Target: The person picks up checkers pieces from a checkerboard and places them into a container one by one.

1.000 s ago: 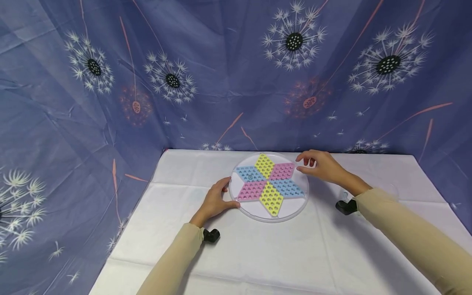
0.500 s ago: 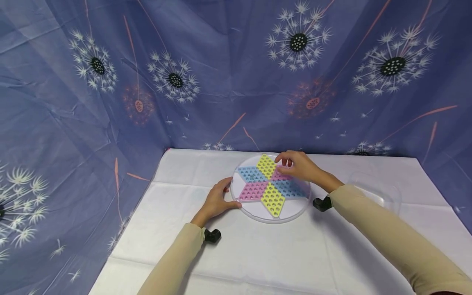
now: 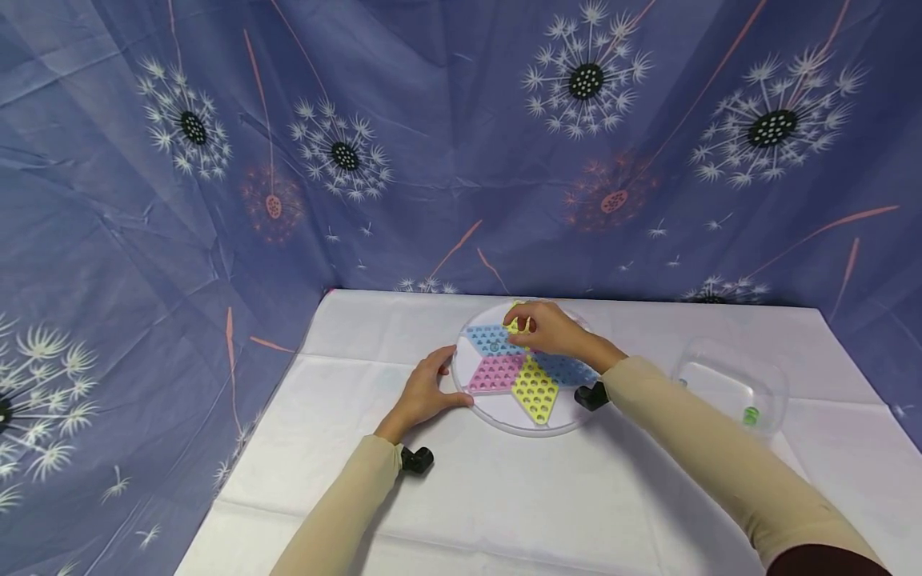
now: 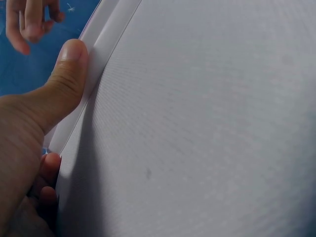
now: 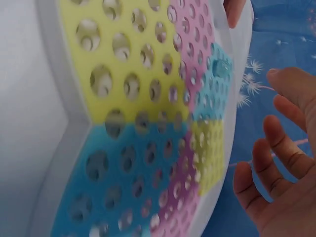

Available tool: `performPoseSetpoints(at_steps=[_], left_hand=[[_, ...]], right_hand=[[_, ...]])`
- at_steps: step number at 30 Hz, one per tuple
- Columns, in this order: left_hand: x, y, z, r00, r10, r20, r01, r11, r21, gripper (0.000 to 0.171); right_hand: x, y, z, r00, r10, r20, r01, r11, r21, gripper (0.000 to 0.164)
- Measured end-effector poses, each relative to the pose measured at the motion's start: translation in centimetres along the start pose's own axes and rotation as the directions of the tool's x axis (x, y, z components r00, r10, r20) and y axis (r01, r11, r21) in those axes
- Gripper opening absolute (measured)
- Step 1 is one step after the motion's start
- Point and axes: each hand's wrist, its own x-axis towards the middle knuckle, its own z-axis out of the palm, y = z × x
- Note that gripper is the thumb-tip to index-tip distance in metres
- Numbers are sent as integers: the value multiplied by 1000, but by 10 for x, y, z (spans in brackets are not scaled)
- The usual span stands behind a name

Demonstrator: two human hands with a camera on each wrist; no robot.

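Note:
A round white Chinese checkers board with a yellow, pink and blue star of holes lies at the back of the table. My left hand holds its left rim; in the left wrist view the thumb lies along the rim. Over the upper part of the star hovers my right hand, its fingers loosely bent and apart. Nothing shows between those fingers in the right wrist view. One clear bluish marble sits in a hole of the left blue section. The right hand hides the pink upper-right section.
A clear plastic container stands right of the board, partly behind the right sleeve. Inside it is a green marble. A white cloth covers the table, and a blue dandelion-print curtain hangs behind and to the left.
My right hand has moved left from the board's right edge to above its upper middle. This uncovers more of the container and the green marble. The left hand stays at the rim.

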Motion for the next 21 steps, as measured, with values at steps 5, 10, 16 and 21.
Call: performPoseSetpoints(at_steps=[5,10,16,21], left_hand=[[0,-1,-1,1000,-5,6,5,1000,3,102],[2,-1,0,1000,-14,11,14,1000,6,102],[2,-1,1,1000,-18,9,17,1000,12,103],[2,-1,1,1000,-17,5,17,1000,6,103]], right_hand=[[10,3,14,999,26,43,-26,1000,6,29],[15,5,26,995,65,71,-66,998,20,27],[18,7,35,993,93,73,-94,995,21,25],[18,9,40,990,110,86,-111,994,6,21]])
